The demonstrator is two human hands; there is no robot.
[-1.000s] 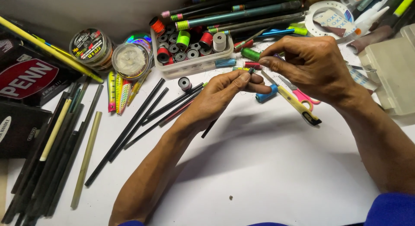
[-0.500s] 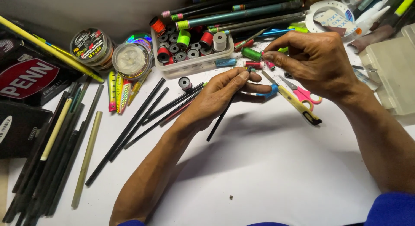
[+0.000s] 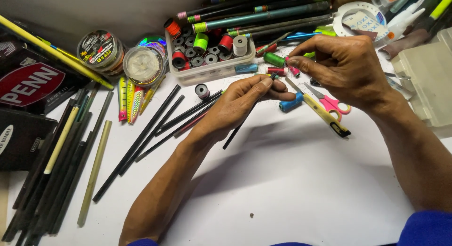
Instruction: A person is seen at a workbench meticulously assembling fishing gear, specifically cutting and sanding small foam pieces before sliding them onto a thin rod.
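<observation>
Two bare forearms come into view from the bottom edge, and both hands are bare too: the left hand [image 3: 245, 102] and the right hand [image 3: 346, 67] wear no gloves, rings or watch. Bright blue sleeves [image 3: 426, 229] are pushed up near the elbows, the right one plain to see, the left just a sliver.

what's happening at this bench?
A person works on a white table strewn with rod blanks and thread spools. The left hand pinches a thin black rod near its tip; the right hand hovers at that tip, fingertips pinched together. Pink scissors and a yellow utility knife lie underneath.
</observation>
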